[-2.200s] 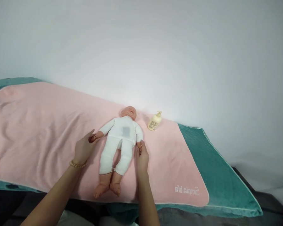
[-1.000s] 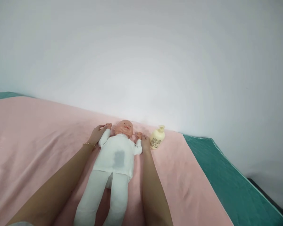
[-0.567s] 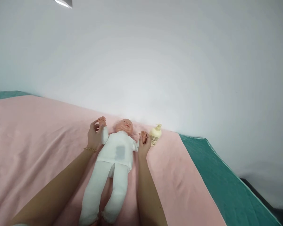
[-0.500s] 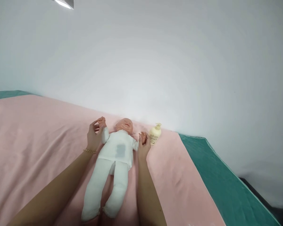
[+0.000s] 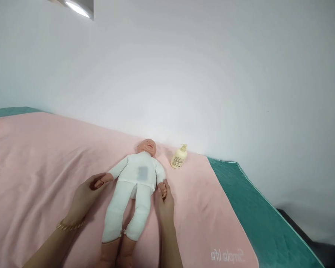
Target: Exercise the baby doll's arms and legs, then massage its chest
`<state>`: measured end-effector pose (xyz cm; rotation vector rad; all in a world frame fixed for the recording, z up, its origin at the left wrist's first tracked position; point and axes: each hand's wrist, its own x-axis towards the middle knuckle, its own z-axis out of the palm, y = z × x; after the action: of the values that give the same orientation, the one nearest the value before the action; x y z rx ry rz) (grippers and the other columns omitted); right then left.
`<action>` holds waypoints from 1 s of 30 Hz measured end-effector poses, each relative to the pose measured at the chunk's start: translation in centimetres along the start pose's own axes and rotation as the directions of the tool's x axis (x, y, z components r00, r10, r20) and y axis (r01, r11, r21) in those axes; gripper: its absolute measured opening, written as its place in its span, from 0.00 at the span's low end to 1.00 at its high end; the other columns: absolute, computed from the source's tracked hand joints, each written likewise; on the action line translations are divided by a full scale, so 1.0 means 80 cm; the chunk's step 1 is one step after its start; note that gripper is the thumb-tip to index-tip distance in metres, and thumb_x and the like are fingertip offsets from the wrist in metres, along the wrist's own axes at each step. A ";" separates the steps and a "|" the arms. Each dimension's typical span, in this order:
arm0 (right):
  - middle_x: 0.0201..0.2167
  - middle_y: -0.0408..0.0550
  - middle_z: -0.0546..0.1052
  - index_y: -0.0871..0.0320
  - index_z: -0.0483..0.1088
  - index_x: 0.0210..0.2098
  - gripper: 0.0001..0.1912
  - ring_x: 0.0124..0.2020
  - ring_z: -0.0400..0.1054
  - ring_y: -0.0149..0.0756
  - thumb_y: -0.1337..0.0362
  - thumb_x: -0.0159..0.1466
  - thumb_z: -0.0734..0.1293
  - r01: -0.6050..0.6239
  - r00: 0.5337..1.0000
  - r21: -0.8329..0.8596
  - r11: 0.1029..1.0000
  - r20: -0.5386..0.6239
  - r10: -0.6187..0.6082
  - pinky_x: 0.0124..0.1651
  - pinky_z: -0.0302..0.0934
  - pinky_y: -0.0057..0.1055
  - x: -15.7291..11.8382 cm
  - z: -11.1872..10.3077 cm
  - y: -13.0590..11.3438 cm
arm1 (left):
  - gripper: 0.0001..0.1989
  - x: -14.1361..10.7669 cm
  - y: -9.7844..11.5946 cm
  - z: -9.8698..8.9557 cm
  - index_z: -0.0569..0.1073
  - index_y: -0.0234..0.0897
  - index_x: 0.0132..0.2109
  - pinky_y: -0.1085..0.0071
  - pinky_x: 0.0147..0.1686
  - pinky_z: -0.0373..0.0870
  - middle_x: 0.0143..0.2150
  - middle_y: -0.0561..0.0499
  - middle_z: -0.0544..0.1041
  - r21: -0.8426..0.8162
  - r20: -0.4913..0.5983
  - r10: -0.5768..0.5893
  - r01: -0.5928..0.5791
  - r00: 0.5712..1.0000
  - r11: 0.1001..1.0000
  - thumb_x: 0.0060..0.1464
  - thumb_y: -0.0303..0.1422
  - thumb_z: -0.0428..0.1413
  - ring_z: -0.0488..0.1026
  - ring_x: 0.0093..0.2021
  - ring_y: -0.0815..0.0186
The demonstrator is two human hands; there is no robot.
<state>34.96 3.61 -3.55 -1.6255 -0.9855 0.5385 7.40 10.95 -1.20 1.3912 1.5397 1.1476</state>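
A baby doll (image 5: 138, 169) with a white cloth body lies face up, its head toward the wall. My left hand (image 5: 86, 191), with a gold bracelet at the wrist, is closed round the doll's hand on the left. On the other side my right hand (image 5: 166, 203) grips the doll's other hand between thumb and fingers. Both doll arms point down and outward beside its body. Just right of the doll's shoulder stands a pale yellow pump bottle (image 5: 179, 157), apart from my hands.
Under everything is a pink blanket (image 5: 203, 212), wrinkled at the left, with pale lettering near its front right corner. A green cover (image 5: 248, 197) shows along the right. Behind rises a white wall (image 5: 167, 74), with a lamp (image 5: 77, 9) at top left.
My hands have drawn the doll's hands down from beside its head to hip level, and its arms are now stretched out. The bottle, no longer partly behind my right hand, shows fully.
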 end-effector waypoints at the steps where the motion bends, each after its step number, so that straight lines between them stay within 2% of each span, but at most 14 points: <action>1: 0.56 0.51 0.75 0.54 0.60 0.67 0.34 0.54 0.72 0.46 0.49 0.64 0.64 -0.005 1.000 -0.033 0.999 0.014 0.005 0.53 0.67 0.38 -0.009 -0.001 0.003 | 0.17 -0.005 -0.001 -0.004 0.77 0.49 0.48 0.65 0.34 0.74 0.43 0.52 0.82 0.049 0.033 0.009 -0.011 0.999 0.999 0.51 0.43 0.58 0.79 0.43 0.52; 4: 0.58 0.51 0.73 0.53 0.60 0.66 0.34 0.57 0.69 0.49 0.48 0.64 0.64 0.023 1.000 -0.088 0.996 0.016 -0.021 0.54 0.66 0.40 -0.026 -0.003 0.003 | 0.18 -0.007 -0.006 -0.007 0.77 0.49 0.49 0.64 0.35 0.74 0.44 0.51 0.82 0.146 0.057 0.046 -0.054 0.997 0.988 0.52 0.44 0.58 0.78 0.44 0.50; 6: 0.58 0.51 0.73 0.51 0.62 0.65 0.32 0.58 0.69 0.49 0.48 0.64 0.63 0.029 0.999 -0.091 0.995 0.017 -0.028 0.54 0.65 0.39 -0.027 -0.004 -0.002 | 0.19 -0.005 -0.007 -0.004 0.76 0.49 0.50 0.63 0.36 0.75 0.47 0.51 0.81 0.097 0.022 0.052 -0.054 0.998 0.994 0.50 0.44 0.59 0.78 0.46 0.49; 8: 0.55 0.51 0.75 0.52 0.62 0.64 0.30 0.55 0.71 0.47 0.49 0.66 0.61 -0.007 1.000 -0.082 0.997 0.016 0.008 0.52 0.66 0.38 -0.021 -0.005 -0.011 | 0.22 -0.002 -0.006 0.000 0.75 0.50 0.52 0.62 0.35 0.76 0.48 0.50 0.81 -0.015 -0.020 0.008 -0.009 1.000 1.000 0.49 0.45 0.61 0.78 0.46 0.50; 10: 0.50 0.52 0.78 0.53 0.61 0.64 0.29 0.49 0.75 0.46 0.49 0.67 0.59 -0.059 0.998 -0.081 0.995 -0.010 0.058 0.47 0.68 0.37 -0.007 -0.005 -0.022 | 0.26 0.003 0.001 0.004 0.73 0.49 0.55 0.62 0.33 0.77 0.48 0.49 0.81 -0.111 -0.033 -0.049 0.045 0.998 0.993 0.48 0.46 0.62 0.79 0.45 0.50; 12: 0.47 0.53 0.79 0.55 0.62 0.62 0.28 0.45 0.76 0.46 0.49 0.67 0.57 -0.077 0.995 -0.084 0.994 -0.062 0.072 0.44 0.67 0.37 0.015 -0.004 -0.034 | 0.29 0.013 0.013 0.007 0.71 0.46 0.56 0.62 0.37 0.77 0.48 0.48 0.80 -0.161 -0.061 -0.061 0.050 0.996 0.986 0.47 0.47 0.63 0.78 0.46 0.52; 15: 0.53 0.55 0.77 0.57 0.65 0.57 0.24 0.51 0.73 0.44 0.50 0.68 0.57 0.018 0.989 -0.023 1.000 -0.143 -0.021 0.49 0.66 0.36 0.055 0.001 -0.051 | 0.27 0.037 0.037 0.018 0.73 0.42 0.51 0.62 0.47 0.74 0.48 0.48 0.80 -0.214 -0.152 -0.031 -0.002 0.988 0.977 0.46 0.47 0.64 0.76 0.51 0.53; 17: 0.56 0.54 0.74 0.57 0.68 0.54 0.23 0.57 0.69 0.43 0.50 0.68 0.57 0.116 0.979 0.050 0.992 -0.175 -0.105 0.54 0.63 0.36 0.085 0.007 -0.059 | 0.23 0.059 0.051 0.029 0.75 0.40 0.47 0.61 0.50 0.73 0.48 0.48 0.80 -0.269 -0.173 -0.005 -0.042 0.985 0.962 0.45 0.46 0.64 0.76 0.51 0.53; 20: 0.55 0.54 0.75 0.57 0.69 0.52 0.23 0.58 0.68 0.42 0.49 0.67 0.58 0.231 0.963 0.151 0.961 -0.180 -0.203 0.58 0.61 0.37 0.130 0.023 -0.061 | 0.21 0.099 0.064 0.052 0.76 0.38 0.44 0.62 0.52 0.72 0.49 0.46 0.80 -0.373 -0.127 0.070 -0.113 0.989 0.921 0.45 0.44 0.65 0.75 0.52 0.53; 23: 0.53 0.56 0.76 0.59 0.69 0.52 0.25 0.54 0.71 0.42 0.47 0.67 0.58 0.310 0.949 0.253 0.917 -0.142 -0.282 0.57 0.63 0.39 0.172 0.045 -0.052 | 0.22 0.138 0.068 0.077 0.77 0.36 0.43 0.63 0.48 0.73 0.48 0.44 0.80 -0.432 -0.070 0.109 -0.128 0.992 0.893 0.44 0.44 0.64 0.75 0.51 0.52; 26: 0.53 0.58 0.76 0.60 0.69 0.52 0.28 0.51 0.73 0.42 0.45 0.68 0.56 0.293 0.956 0.266 0.918 -0.099 -0.276 0.53 0.66 0.40 0.210 0.063 -0.036 | 0.25 0.168 0.070 0.098 0.78 0.34 0.43 0.66 0.39 0.74 0.45 0.43 0.80 -0.420 -0.001 0.054 -0.050 0.999 0.906 0.43 0.48 0.64 0.76 0.47 0.53; 30: 0.50 0.60 0.78 0.61 0.72 0.49 0.30 0.49 0.74 0.45 0.43 0.67 0.55 0.210 0.977 0.156 0.965 -0.070 -0.201 0.51 0.67 0.42 0.246 0.074 -0.014 | 0.29 0.191 0.067 0.115 0.79 0.32 0.42 0.69 0.30 0.71 0.41 0.42 0.81 -0.321 0.128 -0.049 0.088 0.991 0.943 0.44 0.53 0.62 0.76 0.39 0.55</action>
<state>40.85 23.24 -1.37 -1.3670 -1.0290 0.4200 15.83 27.36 1.53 1.1517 1.2385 1.1931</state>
